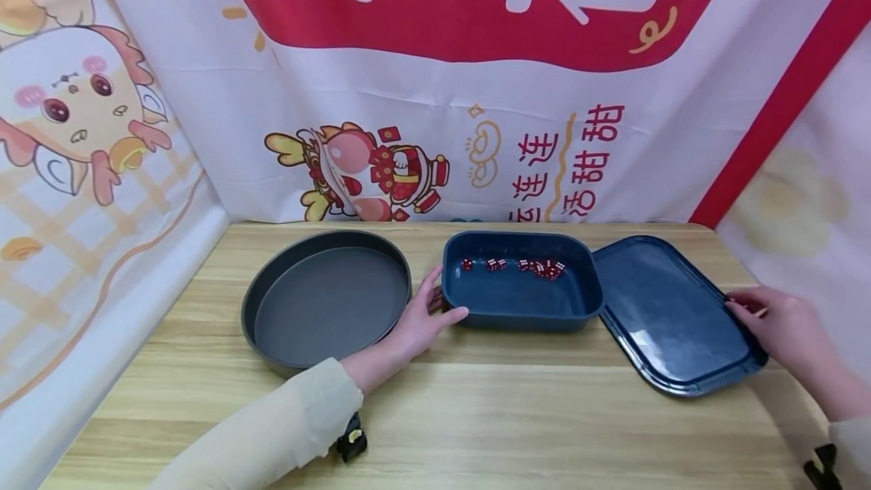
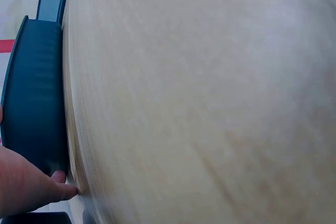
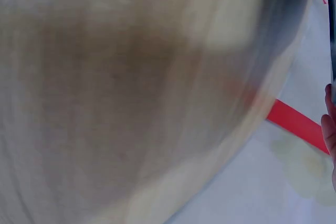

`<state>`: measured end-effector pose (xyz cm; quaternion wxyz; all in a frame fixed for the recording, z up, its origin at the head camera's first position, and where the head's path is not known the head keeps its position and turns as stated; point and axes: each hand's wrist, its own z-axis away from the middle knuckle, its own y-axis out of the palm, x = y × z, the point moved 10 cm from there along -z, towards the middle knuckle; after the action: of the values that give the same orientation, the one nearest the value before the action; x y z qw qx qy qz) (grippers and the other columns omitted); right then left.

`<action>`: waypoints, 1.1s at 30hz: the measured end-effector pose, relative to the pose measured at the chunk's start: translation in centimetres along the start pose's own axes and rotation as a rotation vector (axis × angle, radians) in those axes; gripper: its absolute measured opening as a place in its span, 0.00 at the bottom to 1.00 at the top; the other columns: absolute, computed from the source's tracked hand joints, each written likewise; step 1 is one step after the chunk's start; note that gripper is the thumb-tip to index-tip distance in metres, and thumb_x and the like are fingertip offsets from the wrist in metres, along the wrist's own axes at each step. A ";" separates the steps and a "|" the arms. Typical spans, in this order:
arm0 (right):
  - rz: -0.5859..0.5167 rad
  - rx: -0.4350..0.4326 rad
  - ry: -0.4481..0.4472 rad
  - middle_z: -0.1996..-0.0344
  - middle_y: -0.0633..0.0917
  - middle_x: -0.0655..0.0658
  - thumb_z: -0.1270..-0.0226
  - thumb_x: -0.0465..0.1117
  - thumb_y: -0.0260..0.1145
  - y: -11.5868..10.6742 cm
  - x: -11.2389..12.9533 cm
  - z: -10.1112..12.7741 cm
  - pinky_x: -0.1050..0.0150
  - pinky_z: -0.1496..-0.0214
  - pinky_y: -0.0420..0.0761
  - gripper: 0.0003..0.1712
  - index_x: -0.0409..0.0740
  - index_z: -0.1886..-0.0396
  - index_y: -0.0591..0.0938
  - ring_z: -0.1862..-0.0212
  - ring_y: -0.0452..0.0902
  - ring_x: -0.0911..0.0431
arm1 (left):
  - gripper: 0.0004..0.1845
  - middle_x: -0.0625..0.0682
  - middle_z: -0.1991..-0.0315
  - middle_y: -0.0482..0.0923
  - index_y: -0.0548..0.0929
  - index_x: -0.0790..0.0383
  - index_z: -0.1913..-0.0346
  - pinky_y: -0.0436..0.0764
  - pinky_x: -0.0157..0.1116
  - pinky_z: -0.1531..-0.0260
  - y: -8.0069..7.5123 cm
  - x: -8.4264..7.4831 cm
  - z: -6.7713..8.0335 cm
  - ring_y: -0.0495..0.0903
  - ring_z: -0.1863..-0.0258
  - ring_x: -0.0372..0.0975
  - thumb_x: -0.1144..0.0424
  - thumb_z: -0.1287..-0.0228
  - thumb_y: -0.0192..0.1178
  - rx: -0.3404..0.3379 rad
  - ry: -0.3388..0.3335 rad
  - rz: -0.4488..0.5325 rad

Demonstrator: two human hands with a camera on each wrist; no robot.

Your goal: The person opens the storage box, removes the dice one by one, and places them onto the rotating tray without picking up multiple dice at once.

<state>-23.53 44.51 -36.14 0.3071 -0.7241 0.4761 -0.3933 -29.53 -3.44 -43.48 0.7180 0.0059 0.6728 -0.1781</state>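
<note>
A dark blue rectangular box (image 1: pixel 524 301) stands on the table, with several red dice (image 1: pixel 544 269) lying inside, mostly along its far side. My left hand (image 1: pixel 422 316) rests against the box's left end, its thumb stretched along the front corner. In the left wrist view, the thumb (image 2: pixel 37 187) lies low beside the box wall (image 2: pixel 34 93). On the right, the matching blue lid (image 1: pixel 680 316) is tilted, with its left edge by the box. My right hand (image 1: pixel 782 324) pinches the lid's right edge; some fingers are hidden, and only part of the hand appears in the right wrist view.
A round dark grey pan (image 1: pixel 333 301) sits left of the box, close behind my left forearm. Printed cloth (image 1: pixel 408 82) hangs along the back and sides of the wooden table (image 1: pixel 476 422).
</note>
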 end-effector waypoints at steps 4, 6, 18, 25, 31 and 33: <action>-0.012 0.031 -0.021 0.76 0.85 0.36 0.53 0.23 0.72 1.0 -0.4 0.5 0.79 0.78 0.68 0.09 0.31 0.69 0.85 0.78 0.68 0.75 | 0.44 0.63 0.30 0.63 0.51 0.50 0.23 0.63 0.52 0.35 0.0 0.0 -0.1 0.65 0.33 0.53 0.58 0.35 0.65 -0.001 0.002 0.000; -0.015 0.045 -0.032 0.76 0.85 0.38 0.53 0.23 0.73 1.3 -0.6 0.7 0.79 0.78 0.69 0.08 0.32 0.70 0.86 0.77 0.69 0.75 | 0.44 0.63 0.30 0.62 0.51 0.50 0.23 0.63 0.51 0.35 -0.1 -0.1 0.0 0.65 0.33 0.53 0.58 0.35 0.65 -0.003 0.004 0.000; -0.027 0.207 0.019 0.73 0.86 0.41 0.49 0.28 0.75 3.9 -2.2 1.2 0.77 0.72 0.72 0.06 0.34 0.70 0.87 0.71 0.71 0.74 | 0.44 0.63 0.29 0.61 0.50 0.50 0.22 0.64 0.52 0.35 0.0 -0.2 0.1 0.64 0.33 0.53 0.59 0.34 0.64 -0.006 0.010 -0.005; -0.034 0.261 0.038 0.73 0.86 0.41 0.47 0.28 0.73 4.8 -2.5 1.6 0.70 0.73 0.75 0.05 0.33 0.70 0.86 0.72 0.71 0.75 | 0.44 0.63 0.29 0.61 0.50 0.50 0.23 0.63 0.51 0.35 0.0 -0.1 0.1 0.64 0.32 0.53 0.59 0.35 0.65 0.002 0.014 0.004; -0.066 0.185 0.052 0.73 0.86 0.37 0.48 0.27 0.74 3.5 -2.3 1.3 0.81 0.72 0.70 0.07 0.32 0.68 0.86 0.71 0.69 0.78 | 0.43 0.63 0.30 0.62 0.51 0.48 0.23 0.64 0.52 0.35 0.0 0.0 0.1 0.64 0.32 0.54 0.58 0.34 0.64 0.007 0.005 0.005; -0.075 0.159 0.052 0.71 0.86 0.35 0.48 0.29 0.74 3.0 -1.9 0.8 0.84 0.72 0.69 0.08 0.32 0.66 0.86 0.70 0.68 0.80 | 0.43 0.63 0.30 0.62 0.51 0.48 0.23 0.64 0.52 0.35 0.0 0.0 0.1 0.64 0.32 0.54 0.57 0.34 0.64 0.004 0.006 0.003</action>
<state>-24.59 45.28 -39.52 0.3363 -0.7041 0.4238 -0.4600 -29.46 -3.47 -43.45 0.7161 0.0088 0.6747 -0.1783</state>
